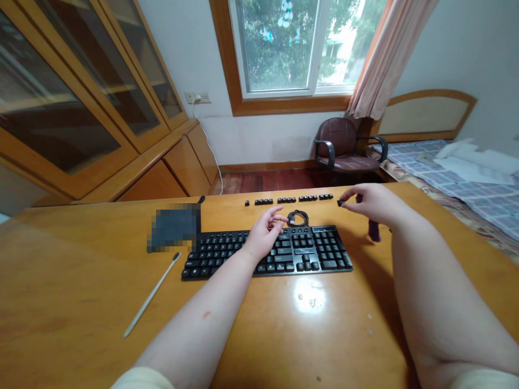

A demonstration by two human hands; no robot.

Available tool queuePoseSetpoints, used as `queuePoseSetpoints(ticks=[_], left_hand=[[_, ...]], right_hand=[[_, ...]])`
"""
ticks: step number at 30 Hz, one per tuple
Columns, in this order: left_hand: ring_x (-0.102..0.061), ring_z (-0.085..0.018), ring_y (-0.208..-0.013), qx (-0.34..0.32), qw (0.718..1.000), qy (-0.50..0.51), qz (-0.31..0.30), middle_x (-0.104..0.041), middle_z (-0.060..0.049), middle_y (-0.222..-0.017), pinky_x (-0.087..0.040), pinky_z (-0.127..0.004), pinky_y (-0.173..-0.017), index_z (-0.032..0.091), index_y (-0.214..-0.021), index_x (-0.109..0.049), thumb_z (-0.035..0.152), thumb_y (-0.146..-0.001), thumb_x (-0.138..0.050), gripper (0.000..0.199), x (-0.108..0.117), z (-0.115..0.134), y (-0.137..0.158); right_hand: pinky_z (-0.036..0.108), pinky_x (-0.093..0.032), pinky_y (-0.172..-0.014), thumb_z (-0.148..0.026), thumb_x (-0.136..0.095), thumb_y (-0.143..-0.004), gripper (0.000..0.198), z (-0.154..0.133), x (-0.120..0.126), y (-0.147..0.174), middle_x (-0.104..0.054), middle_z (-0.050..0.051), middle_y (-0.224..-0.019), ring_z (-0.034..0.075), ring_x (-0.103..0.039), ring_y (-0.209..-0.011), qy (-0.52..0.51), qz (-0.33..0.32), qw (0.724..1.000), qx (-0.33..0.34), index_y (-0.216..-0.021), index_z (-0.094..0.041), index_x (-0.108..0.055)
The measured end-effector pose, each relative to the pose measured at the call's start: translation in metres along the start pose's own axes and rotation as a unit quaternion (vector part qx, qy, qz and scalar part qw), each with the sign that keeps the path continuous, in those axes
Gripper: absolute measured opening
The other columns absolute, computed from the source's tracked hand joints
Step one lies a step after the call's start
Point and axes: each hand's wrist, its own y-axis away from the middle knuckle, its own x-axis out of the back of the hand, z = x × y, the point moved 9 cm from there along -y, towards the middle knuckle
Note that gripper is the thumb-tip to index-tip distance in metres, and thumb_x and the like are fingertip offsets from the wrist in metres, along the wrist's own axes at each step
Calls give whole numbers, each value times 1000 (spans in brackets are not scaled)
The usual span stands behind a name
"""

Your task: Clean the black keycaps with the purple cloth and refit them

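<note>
A black keyboard (pixel 324 248) lies on the wooden table, and my left hand (pixel 265 232) rests over its middle with loosely curled, parted fingers and nothing in them. My right hand (pixel 371 202) is beyond the keyboard's right end, thumb and forefinger pinching a small black keycap (pixel 340 203) just above or at the table top. Left of that keycap, several loose keycaps (pixel 287 200) stand in a row of groups along the far side. A coiled black USB cable (pixel 298 218) sits between this row and the keyboard. Part of a purple cloth (pixel 373 229) shows below my right hand.
A blurred-out dark flat object (pixel 174 227) lies at the keyboard's left end, with a thin brush-like stick (pixel 152 294) in front of it. Past the table's far edge are an armchair (pixel 343 143), a bed (pixel 446 162) and a glass-door cabinet (pixel 93 81).
</note>
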Motion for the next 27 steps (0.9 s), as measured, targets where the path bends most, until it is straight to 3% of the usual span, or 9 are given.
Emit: queuePoseSetpoints(ticks=[2, 5, 8, 16, 27], left_hand=[[-57, -11, -72, -1, 1000, -3, 2, -62, -7, -96, -49, -28, -72, 19, -123, -46, 27, -83, -52, 41, 1, 0, 0], [-57, -10, -70, -1, 1000, -4, 5, -62, -7, -96, -49, -28, -72, 19, -123, -46, 28, -83, -52, 41, 3, -1, 0], [-57, -10, -70, 0, 1000, -5, 0, -62, -7, -97, -48, -28, -72, 19, -123, -45, 27, -84, -51, 41, 2, -2, 0], [-57, -10, -70, 3, 1000, -9, -4, -62, -6, -94, -48, -27, -72, 19, -123, -44, 26, -85, -50, 39, 1, -3, -1], [-56, -10, -70, 6, 1000, -12, -9, -62, -6, -93, -48, -27, -72, 19, -123, -44, 27, -85, -50, 40, 0, -3, -1]], right_hand=[[23, -37, -41, -25, -73, -57, 8, 6, -30, -2, -61, 0, -52, 12, -53, -41, 25, -93, 995, 11, -63, -22, -70], [24, -40, -41, -19, -72, -53, 8, 15, -71, 1, -63, 0, -52, 15, -56, -44, 45, -216, 975, -19, -61, -22, -71], [24, -40, -40, -20, -70, -54, 13, 19, -87, 6, -64, 1, -54, 15, -56, -45, 59, -278, 957, -56, -67, -20, -72], [25, -44, -57, -24, -70, -56, 22, 21, -88, 12, -68, 2, -71, 20, -61, -70, 83, -328, 936, -96, -78, -20, -72], [26, -43, -56, -22, -70, -55, 20, 13, -83, 14, -67, 3, -68, 20, -61, -67, 98, -318, 936, -116, -75, -20, -72]])
